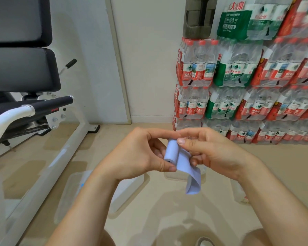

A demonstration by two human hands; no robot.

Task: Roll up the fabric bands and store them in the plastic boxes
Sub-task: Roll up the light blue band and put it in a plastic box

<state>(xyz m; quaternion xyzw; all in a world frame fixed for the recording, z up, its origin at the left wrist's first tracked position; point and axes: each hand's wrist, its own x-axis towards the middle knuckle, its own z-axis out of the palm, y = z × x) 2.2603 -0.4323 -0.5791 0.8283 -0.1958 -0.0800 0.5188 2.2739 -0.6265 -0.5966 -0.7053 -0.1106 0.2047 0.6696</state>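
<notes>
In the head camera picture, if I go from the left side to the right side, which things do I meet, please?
Exercise bench → clear plastic box on the floor → left hand → pale fabric band, partly rolled, held by both hands → right hand → stacked packs of bottled water.

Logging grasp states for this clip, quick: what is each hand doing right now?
Left hand: closed on the rolled part of the pale lavender fabric band.
Right hand: fingers pinching the same band, its loose tail hanging below.
</notes>
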